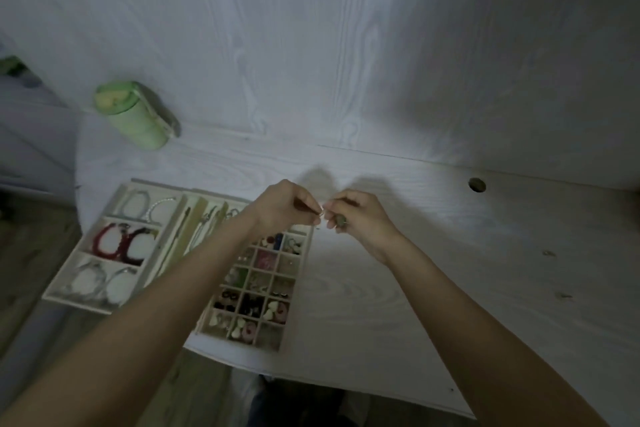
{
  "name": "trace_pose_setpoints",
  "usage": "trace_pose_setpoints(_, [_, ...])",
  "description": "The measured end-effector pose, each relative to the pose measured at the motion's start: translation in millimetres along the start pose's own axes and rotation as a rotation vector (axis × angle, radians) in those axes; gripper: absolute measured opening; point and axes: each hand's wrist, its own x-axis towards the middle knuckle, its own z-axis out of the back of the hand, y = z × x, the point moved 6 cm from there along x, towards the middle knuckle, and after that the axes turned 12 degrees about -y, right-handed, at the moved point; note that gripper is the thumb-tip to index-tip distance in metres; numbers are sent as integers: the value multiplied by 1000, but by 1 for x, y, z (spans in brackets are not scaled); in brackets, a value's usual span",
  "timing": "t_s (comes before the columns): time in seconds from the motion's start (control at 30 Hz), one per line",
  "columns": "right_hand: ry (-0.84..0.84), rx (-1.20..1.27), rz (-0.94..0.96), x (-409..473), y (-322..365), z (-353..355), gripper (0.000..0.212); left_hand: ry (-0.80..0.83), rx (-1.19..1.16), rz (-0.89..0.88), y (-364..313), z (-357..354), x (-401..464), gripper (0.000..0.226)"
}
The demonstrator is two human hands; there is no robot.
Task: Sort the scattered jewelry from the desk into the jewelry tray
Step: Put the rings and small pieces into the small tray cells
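Small jewelry piece [322,217]: we see a tiny pale, shiny bit caught between the two hands, raised above the bench just past the far right corner of the tray; it is too small and blurred for us to say what kind of piece it is.
Left hand [289,203]: its fingers [309,207] are curled, thumb and forefinger tips pressed together on the left side of the piece.
Right hand [358,215]: its fingers [333,210] are curled too, their tips pinching the right side of the same piece, so the two hands almost touch.
Round greenish object [340,220]: we count one, tucked under the curled lower fingers of the right hand, just below the pinch; we cannot tell what it is.
Jewelry tray [300,291]: one pale wooden tray lies on the bench below the left forearm, which crosses over its middle.
Large compartments: we count three at the left end, stacked far to near, each holding two bracelets; the far pair [147,206] is pale, the middle pair [121,243] is dark red, the near pair [102,279] is clear or silvery.
Long slots [204,227]: several narrow slots run beside them with chains laid along them; the arm hides part, so we cannot count them.
Small grid [258,288]: three columns of little squares with small red, pink, white, blue and dark pieces; the far rows are partly hidden by the arm.
Bench [433,270]: pale wood grain, with one round hole [477,184] at the far right.
Green container [135,114]: one, at the far left of the bench, well apart from the hands.
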Motion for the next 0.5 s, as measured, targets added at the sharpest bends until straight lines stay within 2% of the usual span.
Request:
trace_pose_setpoints(0.33, [0,-113,-9,15,-7,-61,8,-133,-51,54,57,47,-7,8])
trace_pose_setpoints(0.5, [-35,-202,8,20,-12,-66,5,-193,-243,116,78,46,-5,15])
